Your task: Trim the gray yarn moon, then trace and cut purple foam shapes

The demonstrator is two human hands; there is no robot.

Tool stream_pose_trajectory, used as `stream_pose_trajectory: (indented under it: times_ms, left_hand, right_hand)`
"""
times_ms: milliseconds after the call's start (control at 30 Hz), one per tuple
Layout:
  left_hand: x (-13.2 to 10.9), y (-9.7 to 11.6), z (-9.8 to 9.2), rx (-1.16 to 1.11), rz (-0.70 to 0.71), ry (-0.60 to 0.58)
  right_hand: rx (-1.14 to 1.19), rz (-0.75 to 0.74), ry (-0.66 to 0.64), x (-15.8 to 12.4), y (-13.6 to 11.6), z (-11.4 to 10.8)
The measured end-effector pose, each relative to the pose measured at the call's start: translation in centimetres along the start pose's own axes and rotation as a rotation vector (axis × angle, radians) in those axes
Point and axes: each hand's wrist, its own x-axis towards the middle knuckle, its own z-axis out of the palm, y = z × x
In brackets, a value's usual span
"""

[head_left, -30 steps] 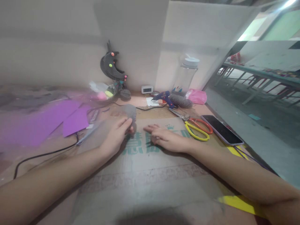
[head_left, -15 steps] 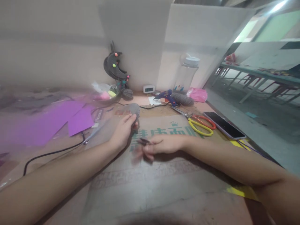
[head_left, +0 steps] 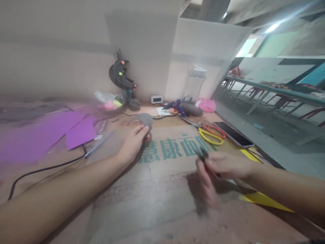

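Observation:
My left hand (head_left: 134, 140) is closed on a grey curved felt piece (head_left: 146, 119), pinching its lower right part between thumb and fingers. The piece's edge looks finely notched. To the right, my right hand (head_left: 215, 169) is raised over the table and smeared by motion. Its thumb and forefinger are closed on a small dark pointed tool (head_left: 203, 154), too blurred to name for certain. Behind that hand lie scissors (head_left: 209, 134) with one red and one yellow handle.
A phone (head_left: 233, 134) lies at the right edge. Farther back are a blue glue gun (head_left: 176, 106), grey yarn (head_left: 191, 109), a pink bag (head_left: 206, 105), a clear bottle (head_left: 194, 83), a small clock (head_left: 156, 99) and a dark crescent ornament (head_left: 118, 74). Purple sheets (head_left: 81, 132) and a black cable (head_left: 45, 169) occupy the left.
My right hand has swung right, away from the felt piece, with the dark tool still in it. My left hand keeps its hold on the felt. The view has shifted slightly right.

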Motion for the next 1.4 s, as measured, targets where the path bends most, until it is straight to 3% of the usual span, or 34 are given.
stream_pose_trajectory:
  times_ms: [100,133,233,267,300,333,433,500,633,733,833,1000,1133,1400]
  left_hand:
    - [0.0,-0.3,-0.1,0.072,0.035,-0.011]
    - [0.0,-0.3,-0.1,0.099,0.043,-0.022]
    - [-0.3,-0.3,0.0,0.191,0.069,-0.081]
    - [-0.5,-0.2,0.0,0.222,0.081,-0.107]
    - [-0.7,-0.1,0.0,0.251,0.093,-0.133]
    - [-1.0,0.0,0.1,0.278,0.105,-0.156]
    - [-1.8,0.6,0.2,0.339,0.13,-0.226]
    - [-2.4,1.1,0.4,0.379,0.121,-0.299]
    - [-2.9,1.6,0.5,0.567,0.13,-0.422]
    - [-3.0,1.8,0.6,0.674,0.184,-0.45]
    - [-3.1,1.8,0.5,0.692,0.21,-0.476]
    - [-3.5,2.0,0.1,0.64,0.227,-0.5]
    - [-3.5,2.1,-0.1,0.548,0.216,-0.542]
    - [-3.6,1.8,-0.2,0.395,0.126,-0.502]
  right_hand:
    - [-0.028,-0.193,0.287,1.4,0.4,0.5]
    - [-0.036,-0.189,0.277,1.8,0.6,0.8]
    - [0.2,-0.125,-0.045,2.1,0.3,2.2]
    - [0.204,-0.1,-0.117,2.1,-0.1,2.7]
    - [0.177,-0.112,-0.094,2.2,-0.6,3.0]
    - [0.111,-0.128,-0.005,2.5,-1.2,3.0]
    - [-0.137,-0.229,0.49,4.6,-2.1,1.7]
    - [-0.159,-0.249,0.572,6.6,-1.7,0.5]
    - [0.012,-0.295,0.545,9.3,0.4,0.3]
    - [0.085,-0.287,0.503,9.1,0.9,1.4]
    - [0.005,-0.257,0.504,8.3,0.4,2.0]
    - [-0.051,-0.233,0.496,7.9,-0.2,2.2]
    - [0.101,-0.203,0.456,8.1,0.4,2.3]
    - [0.266,-0.219,0.425,8.2,1.0,2.2]
